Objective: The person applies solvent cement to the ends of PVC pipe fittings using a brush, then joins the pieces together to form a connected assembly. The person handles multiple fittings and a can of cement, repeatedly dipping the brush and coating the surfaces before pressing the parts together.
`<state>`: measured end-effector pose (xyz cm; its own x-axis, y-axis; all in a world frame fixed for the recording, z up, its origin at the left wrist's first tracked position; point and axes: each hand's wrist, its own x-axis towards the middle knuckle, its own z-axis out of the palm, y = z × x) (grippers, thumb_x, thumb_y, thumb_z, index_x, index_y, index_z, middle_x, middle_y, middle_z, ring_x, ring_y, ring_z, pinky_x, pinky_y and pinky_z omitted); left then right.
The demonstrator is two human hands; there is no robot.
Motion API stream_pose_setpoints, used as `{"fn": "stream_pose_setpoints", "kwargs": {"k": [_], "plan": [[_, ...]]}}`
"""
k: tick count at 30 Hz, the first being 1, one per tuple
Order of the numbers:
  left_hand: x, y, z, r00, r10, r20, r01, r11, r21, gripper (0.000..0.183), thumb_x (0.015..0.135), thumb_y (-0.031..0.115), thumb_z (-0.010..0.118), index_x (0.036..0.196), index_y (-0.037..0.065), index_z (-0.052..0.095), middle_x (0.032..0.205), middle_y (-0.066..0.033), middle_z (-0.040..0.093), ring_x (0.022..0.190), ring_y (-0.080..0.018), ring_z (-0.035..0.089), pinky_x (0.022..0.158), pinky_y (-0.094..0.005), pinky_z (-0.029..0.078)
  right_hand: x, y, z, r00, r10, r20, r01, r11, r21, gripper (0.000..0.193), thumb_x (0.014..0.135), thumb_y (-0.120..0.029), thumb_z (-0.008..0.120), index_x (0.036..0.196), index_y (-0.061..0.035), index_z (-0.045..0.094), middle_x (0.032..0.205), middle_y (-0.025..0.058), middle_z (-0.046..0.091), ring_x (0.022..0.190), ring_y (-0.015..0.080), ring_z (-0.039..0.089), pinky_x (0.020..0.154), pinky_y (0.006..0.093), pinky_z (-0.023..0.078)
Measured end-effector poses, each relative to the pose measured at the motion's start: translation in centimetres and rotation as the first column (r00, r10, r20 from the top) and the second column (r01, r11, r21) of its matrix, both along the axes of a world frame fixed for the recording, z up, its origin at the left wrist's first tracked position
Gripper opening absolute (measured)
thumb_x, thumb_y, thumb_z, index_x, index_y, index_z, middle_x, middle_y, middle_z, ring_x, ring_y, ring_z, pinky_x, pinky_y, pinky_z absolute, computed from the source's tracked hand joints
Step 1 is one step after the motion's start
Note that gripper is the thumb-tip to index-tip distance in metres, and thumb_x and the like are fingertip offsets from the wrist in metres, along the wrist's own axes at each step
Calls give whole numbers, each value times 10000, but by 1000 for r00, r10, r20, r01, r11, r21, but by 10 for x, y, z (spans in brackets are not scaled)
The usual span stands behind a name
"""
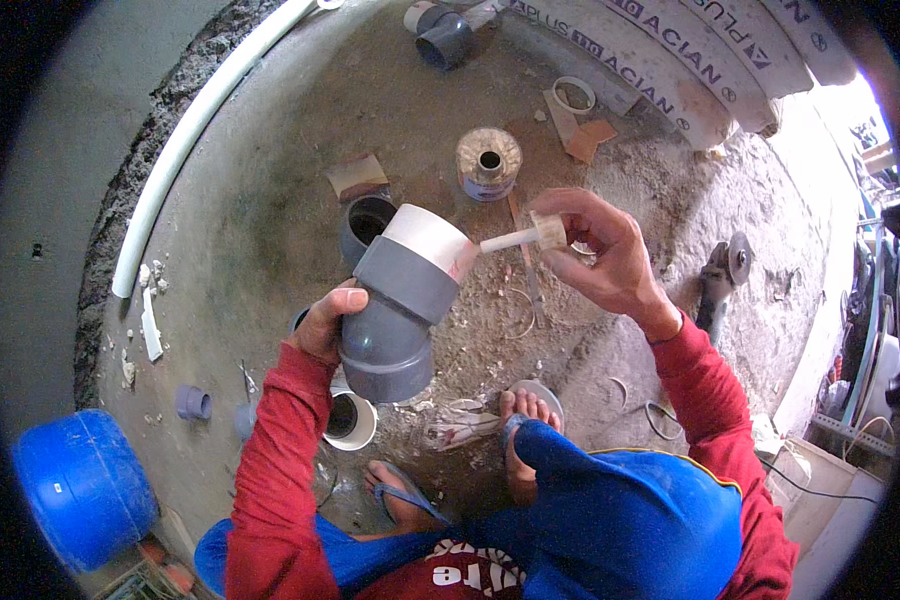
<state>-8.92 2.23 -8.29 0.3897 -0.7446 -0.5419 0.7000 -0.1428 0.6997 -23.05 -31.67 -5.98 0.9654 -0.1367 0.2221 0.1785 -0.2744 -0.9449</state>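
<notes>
My left hand is closed round the side of a grey plastic pipe elbow, held tilted above the floor. A short white pipe piece sticks out of the elbow's upper socket. Pinched in my right hand is a glue applicator, a whitish cap with a pale stem. The stem's tip touches or nearly touches the white pipe's outer edge. Beyond the elbow, a round glue can stands upright with its mouth uncovered. Another grey fitting is partly hidden behind the elbow.
A long white pipe lies along the left wall. Wrapped pipes are stacked at the back right. An angle grinder rests on the right. A blue drum stands at lower left. Offcuts and debris litter the floor near my feet.
</notes>
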Motion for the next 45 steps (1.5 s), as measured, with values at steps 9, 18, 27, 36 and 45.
{"fn": "stream_pose_setpoints", "kwargs": {"k": [9,18,27,36,45], "plan": [[-42,-32,-20,951,222,-217,-271,935,-228,1079,771,749,610,1468,-53,426,1175,-324,661,975,-455,701,829,-541,598,3,19,-18,995,-103,-20,104,947,305,440,870,-59,761,1283,-25,612,1158,54,690,1060,127,676,941,310,555],[-52,-43,-26,903,208,-376,-363,838,-408,1077,844,842,411,1469,-35,412,1160,-351,642,988,-437,699,802,-518,610,-4,24,-23,991,-109,-72,131,867,482,450,880,-38,766,1295,-19,592,1185,53,671,1065,143,672,911,309,567],[-53,-51,-44,882,98,-461,-380,725,-574,1168,811,894,367,1427,-97,426,1149,-352,636,976,-458,676,806,-534,582,-5,36,-48,985,-137,-103,168,892,420,430,876,-33,756,1274,-28,595,1141,40,686,1038,126,671,877,298,568],[-42,-36,-52,906,41,-422,-283,800,-529,1169,760,850,562,1452,-78,399,1208,-321,623,1088,-445,627,957,-548,515,1,28,-22,981,-183,67,192,968,-163,425,763,-100,811,1159,-45,668,1016,105,678,817,200,703,709,322,584],[-53,-32,-42,941,331,-71,-338,917,-209,963,837,698,577,1444,-41,471,1200,-265,682,1022,-380,706,882,-495,580,21,38,32,969,-105,224,166,947,-276,382,761,-135,848,1096,-64,678,969,118,659,790,260,702,654,346,579]]}}
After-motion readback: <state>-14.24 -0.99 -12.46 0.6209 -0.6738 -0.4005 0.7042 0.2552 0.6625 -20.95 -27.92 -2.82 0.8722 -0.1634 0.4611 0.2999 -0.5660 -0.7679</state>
